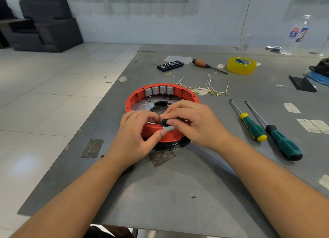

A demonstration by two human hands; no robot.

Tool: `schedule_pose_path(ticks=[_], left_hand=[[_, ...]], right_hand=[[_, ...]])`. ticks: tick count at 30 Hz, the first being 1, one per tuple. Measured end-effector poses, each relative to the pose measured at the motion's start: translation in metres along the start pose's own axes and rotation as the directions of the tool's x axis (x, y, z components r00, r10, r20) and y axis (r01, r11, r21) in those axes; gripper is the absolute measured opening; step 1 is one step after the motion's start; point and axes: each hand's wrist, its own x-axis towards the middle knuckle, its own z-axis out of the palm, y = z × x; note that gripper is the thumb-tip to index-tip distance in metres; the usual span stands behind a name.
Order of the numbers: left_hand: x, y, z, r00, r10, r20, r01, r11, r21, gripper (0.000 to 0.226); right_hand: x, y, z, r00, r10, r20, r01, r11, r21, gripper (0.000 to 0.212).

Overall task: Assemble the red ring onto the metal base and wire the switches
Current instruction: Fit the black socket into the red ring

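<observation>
The red ring point(137, 95) sits on the round metal base point(142, 105), which has a dark hole in its middle. Several grey switches point(159, 90) line the ring's far inner wall. Over the ring's near rim, my left hand point(137, 131) and my right hand point(192, 120) together pinch a small black part point(164, 122). My hands hide the near half of the ring. A bundle of short white wires point(208, 88) with brass terminals lies just behind the ring on the right.
Two green-handled screwdrivers point(252, 125) point(283, 143) lie to the right. At the back are a wooden-handled screwdriver point(204, 65), a black bit case point(170, 65), a yellow tape roll point(241, 65) and a water bottle point(296, 34). The table's left edge point(99, 102) drops to tiled floor.
</observation>
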Motion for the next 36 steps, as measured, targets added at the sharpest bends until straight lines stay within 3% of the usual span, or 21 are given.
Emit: schedule_pose_path(ticks=[18,36], left_hand=[[0.000,0.003,-0.001,1.000,-0.022,0.001,0.022,1.000,0.001,0.030],[0.002,0.018,0.006,0.990,-0.057,-0.128,0.046,0.995,-0.087,0.024]], right_hand=[[0.001,0.002,-0.002,0.999,-0.036,0.017,0.037,0.998,-0.055,0.012],[0.004,0.005,-0.004,0.999,0.017,0.048,-0.017,1.000,-0.009,0.008]])
